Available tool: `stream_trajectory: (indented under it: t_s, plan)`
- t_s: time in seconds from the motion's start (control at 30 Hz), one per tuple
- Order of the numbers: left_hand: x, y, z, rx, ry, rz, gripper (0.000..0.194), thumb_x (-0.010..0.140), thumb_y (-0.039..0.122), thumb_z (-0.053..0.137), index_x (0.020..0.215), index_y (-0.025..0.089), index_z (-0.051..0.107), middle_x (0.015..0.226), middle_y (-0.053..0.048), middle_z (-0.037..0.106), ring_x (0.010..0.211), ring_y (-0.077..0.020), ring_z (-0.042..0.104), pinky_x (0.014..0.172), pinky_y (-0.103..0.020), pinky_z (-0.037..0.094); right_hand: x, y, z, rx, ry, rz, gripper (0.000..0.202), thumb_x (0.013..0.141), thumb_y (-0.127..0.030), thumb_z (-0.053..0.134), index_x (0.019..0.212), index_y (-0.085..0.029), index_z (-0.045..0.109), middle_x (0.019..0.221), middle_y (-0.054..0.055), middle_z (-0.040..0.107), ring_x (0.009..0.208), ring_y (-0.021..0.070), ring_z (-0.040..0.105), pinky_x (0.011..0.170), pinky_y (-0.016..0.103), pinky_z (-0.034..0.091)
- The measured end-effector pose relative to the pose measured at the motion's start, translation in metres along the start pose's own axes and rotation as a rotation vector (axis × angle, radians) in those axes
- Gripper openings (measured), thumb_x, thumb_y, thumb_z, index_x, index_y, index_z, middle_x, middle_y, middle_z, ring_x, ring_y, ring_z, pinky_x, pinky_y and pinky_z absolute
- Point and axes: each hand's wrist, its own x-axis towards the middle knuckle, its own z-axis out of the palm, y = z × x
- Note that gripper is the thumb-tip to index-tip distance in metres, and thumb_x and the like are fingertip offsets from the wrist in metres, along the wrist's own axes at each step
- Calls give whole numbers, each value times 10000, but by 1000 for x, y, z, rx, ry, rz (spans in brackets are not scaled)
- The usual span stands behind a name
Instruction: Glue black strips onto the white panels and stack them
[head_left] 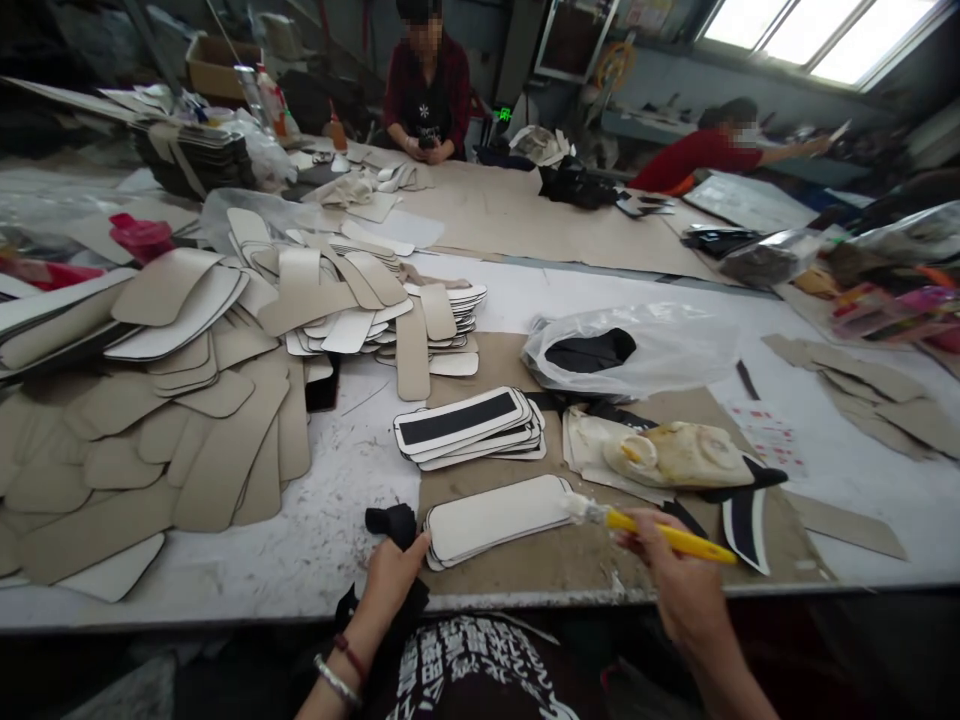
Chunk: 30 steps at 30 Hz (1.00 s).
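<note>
Near the counter's [360,410] front edge, the left end of the stack of white panels [495,520] is partly covered by the left hand [396,573], and part of the yellow brush's [696,544] handle is hidden by the right hand [675,570]. Toward the counter's left, the pile of beige pieces [225,470] is cut off by the picture's edge.

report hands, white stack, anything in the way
Left hand at left end of white stack; right hand gripping yellow brush, bristles at right end; black-striped stack beyond, not blocking.
</note>
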Motion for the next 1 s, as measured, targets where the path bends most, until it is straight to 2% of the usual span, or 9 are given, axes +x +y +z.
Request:
stream_trajectory:
  t_s: [0.1, 0.2, 0.27, 0.37, 0.47, 0.53, 0.77, 1.0]
  plan:
    - [4, -2, 2, -13, -43, 13, 406, 710, 490, 445, 473, 169, 519, 424, -15, 498, 506, -175, 525, 521, -275, 362, -42, -12, 58, 144, -221, 169, 349, 729, -493, 569, 842, -164, 592, 719, 49, 645, 627, 196, 621, 631, 347, 527]
    - [8, -5, 4, -39, -60, 31, 337, 699, 432, 468, 501, 165, 520, 461, -18, 519, 504, -161, 509, 512, -267, 357, -66, -16, 102, 216, -316, 189, 330, 745, -487, 556, 822, -167, 583, 671, 28, 628, 604, 174, 607, 647, 334, 521]
    - [10, -6, 6, -72, -63, 45, 304, 698, 406, 468, 533, 159, 532, 513, -29, 554, 517, -154, 512, 514, -261, 365, -73, -13, 119, 216, -350, 189, 326, 754, -490, 545, 813, -171, 577, 649, 16, 618, 583, 164, 600, 630, 316, 514]
    - [10, -6, 7, -114, -52, 45, 277, 694, 386, 470, 553, 156, 536, 528, -30, 566, 504, -145, 505, 510, -257, 373, -75, -4, 131, 199, -404, 171, 328, 766, -496, 525, 813, -175, 569, 659, 13, 616, 580, 164, 599, 613, 306, 504]
    - [8, -5, 8, -121, -34, 25, 269, 685, 363, 477, 514, 160, 523, 480, -20, 544, 472, -142, 492, 499, -258, 368, -73, 5, 133, 150, -457, 93, 309, 785, -481, 505, 810, -179, 564, 661, 12, 606, 595, 170, 595, 609, 303, 494]
    - [7, -4, 8, -111, -25, 18, 289, 678, 370, 481, 476, 166, 512, 458, -17, 532, 477, -148, 497, 502, -260, 366, -69, 9, 129, 81, -441, 11, 281, 804, -452, 490, 811, -181, 563, 695, 20, 598, 607, 169, 587, 612, 304, 485]
    - [7, -8, 11, -98, -26, 13, 345, 663, 445, 469, 450, 176, 507, 457, -17, 529, 494, -164, 500, 523, -275, 365, -37, 23, 96, -197, -230, -349, 179, 845, -328, 454, 811, -196, 569, 796, 49, 575, 766, 184, 547, 719, 341, 462]
    - [5, -6, 12, -61, -11, 1, 379, 647, 501, 466, 443, 185, 509, 423, -5, 499, 479, -174, 487, 516, -283, 367, -7, 31, 67, -373, -83, -534, 141, 849, -271, 446, 848, -198, 568, 820, 63, 579, 806, 192, 551, 757, 374, 468]
